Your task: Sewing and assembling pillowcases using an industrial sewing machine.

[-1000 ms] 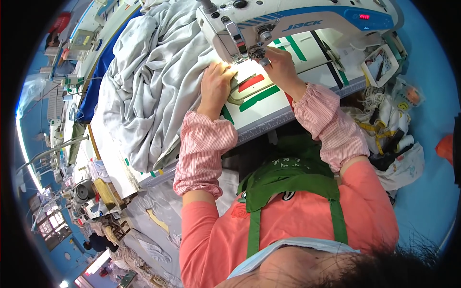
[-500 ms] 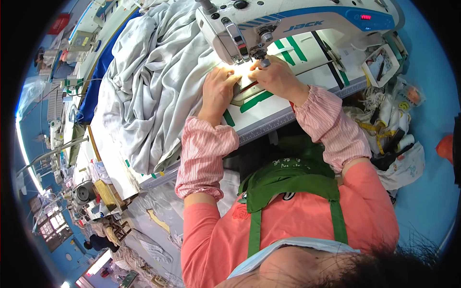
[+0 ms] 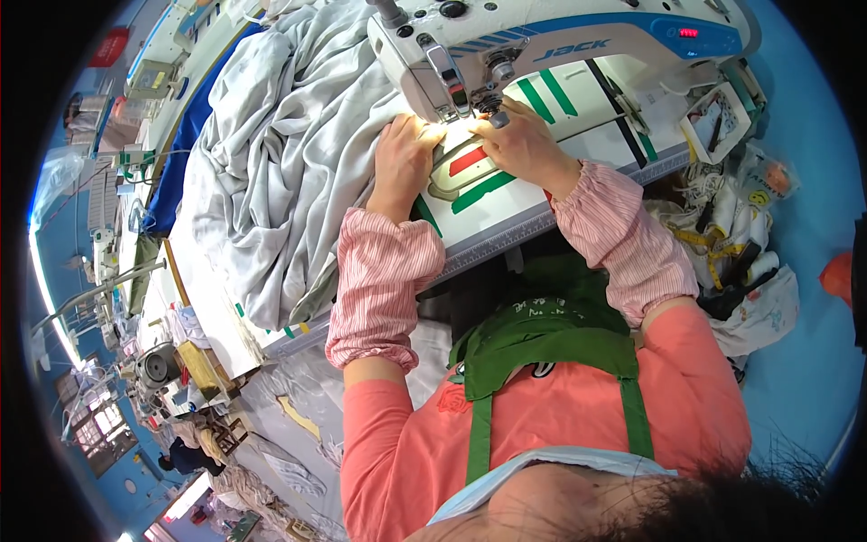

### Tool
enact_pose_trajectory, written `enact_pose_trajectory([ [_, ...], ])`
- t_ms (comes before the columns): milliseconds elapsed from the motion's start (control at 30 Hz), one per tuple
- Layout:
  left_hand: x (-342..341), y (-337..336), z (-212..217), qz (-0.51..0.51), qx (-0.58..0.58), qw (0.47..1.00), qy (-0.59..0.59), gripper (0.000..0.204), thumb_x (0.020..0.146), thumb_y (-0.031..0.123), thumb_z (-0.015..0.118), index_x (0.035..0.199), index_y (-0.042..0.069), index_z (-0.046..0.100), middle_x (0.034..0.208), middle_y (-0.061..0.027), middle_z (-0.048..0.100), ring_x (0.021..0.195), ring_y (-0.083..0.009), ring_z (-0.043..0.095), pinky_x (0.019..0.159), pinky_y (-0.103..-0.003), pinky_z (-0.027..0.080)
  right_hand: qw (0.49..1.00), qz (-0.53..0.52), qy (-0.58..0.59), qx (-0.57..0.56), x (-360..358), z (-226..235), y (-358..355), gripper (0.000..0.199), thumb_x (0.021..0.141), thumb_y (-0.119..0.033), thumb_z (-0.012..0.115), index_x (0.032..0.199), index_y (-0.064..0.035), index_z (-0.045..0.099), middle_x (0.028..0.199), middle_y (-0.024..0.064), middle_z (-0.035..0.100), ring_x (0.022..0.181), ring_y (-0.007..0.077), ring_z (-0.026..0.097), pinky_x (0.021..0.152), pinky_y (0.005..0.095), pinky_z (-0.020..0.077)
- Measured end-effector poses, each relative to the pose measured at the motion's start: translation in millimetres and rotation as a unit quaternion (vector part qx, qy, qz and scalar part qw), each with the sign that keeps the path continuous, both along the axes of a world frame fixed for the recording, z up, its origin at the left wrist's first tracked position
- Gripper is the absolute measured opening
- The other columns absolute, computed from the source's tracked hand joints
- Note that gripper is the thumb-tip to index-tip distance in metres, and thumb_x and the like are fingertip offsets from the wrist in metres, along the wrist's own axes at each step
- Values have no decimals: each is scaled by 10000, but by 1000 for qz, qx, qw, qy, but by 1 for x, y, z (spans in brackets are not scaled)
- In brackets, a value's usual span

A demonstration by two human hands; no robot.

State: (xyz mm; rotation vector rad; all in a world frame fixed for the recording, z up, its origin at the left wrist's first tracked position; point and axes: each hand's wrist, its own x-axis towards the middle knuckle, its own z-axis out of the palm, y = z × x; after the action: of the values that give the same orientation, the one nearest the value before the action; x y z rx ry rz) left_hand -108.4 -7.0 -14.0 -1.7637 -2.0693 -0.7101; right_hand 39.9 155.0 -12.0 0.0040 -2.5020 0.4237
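Just beyond left hand and right hand, fingers bent, pinch unclear: sewing machine; leftward lies grey cloth, seemingly heaped for reach.

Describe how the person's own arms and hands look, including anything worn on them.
The left hand and right hand wear no gloves. Each forearm has a loose, wrinkled sleeve cover with fine pink and whitish stripes, gathered at both ends. Higher up are plain coral-pink shirt sleeves. No cables show on either arm.

Downward head-worn fisheye view
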Motion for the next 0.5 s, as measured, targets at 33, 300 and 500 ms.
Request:
enact_pose_trajectory([
  [33,-1,-1,0,4,-5,1000,2,226,661,95,626,863,137,719,865,-43,597,915,-242,570,746,-358,462,1000,-1,0,0,1,0,0,136,753,-100,677,868,-57,737,891,110,614,924,241,583,835,347,492],
  [300,6,0,4,8,-6,1000,-5,228,673,86,617,867,134,728,875,-47,598,930,-234,568,752,-352,463,1000,-18,5,-2,-1,-4,0,96,740,-101,683,818,-48,701,871,94,610,881,238,595,796,351,502],
  [500,-15,-24,49,-43,-202,949,-236,205,792,-17,570,958,-3,689,858,-155,637,813,-344,614,750,-395,480,988,118,100,-14,-4,13,-35,225,767,-72,670,991,-65,658,953,67,637,873,243,629,802,364,510],
])
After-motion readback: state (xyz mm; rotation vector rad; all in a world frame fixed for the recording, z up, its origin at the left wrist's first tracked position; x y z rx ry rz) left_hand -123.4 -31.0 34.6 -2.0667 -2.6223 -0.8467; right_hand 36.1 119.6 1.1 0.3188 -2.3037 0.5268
